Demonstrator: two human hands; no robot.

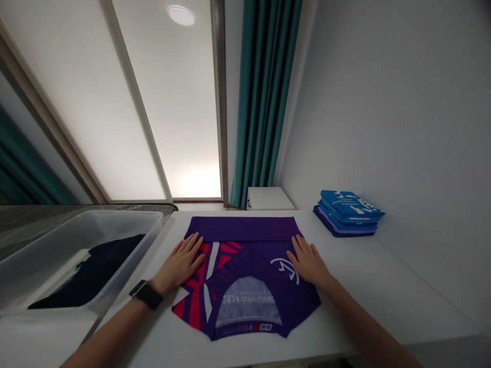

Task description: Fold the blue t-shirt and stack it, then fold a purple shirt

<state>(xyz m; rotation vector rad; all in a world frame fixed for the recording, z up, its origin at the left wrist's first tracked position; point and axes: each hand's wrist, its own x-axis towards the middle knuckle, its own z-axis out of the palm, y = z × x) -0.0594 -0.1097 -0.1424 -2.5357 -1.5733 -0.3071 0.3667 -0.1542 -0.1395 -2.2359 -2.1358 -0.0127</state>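
A purple T-shirt (261, 260) with red and white patterns lies flat on the white table (153, 337), its neckline toward me. The far part of the shirt is folded over into a plain purple band. My left hand (183, 261), with a black watch on the wrist, rests flat on the shirt's left side near the fold. On the right side, beside a round white logo, my right hand (309, 259) lies flat with fingers spread. Both hands press on the cloth without gripping it.
A stack of folded blue and purple shirts (347, 212) sits at the table's right, near the wall. To the left stands a translucent plastic bin (153, 221) with dark clothing (95, 271) inside. Behind the table are a white cabinet (268, 198) and a teal curtain (264, 102).
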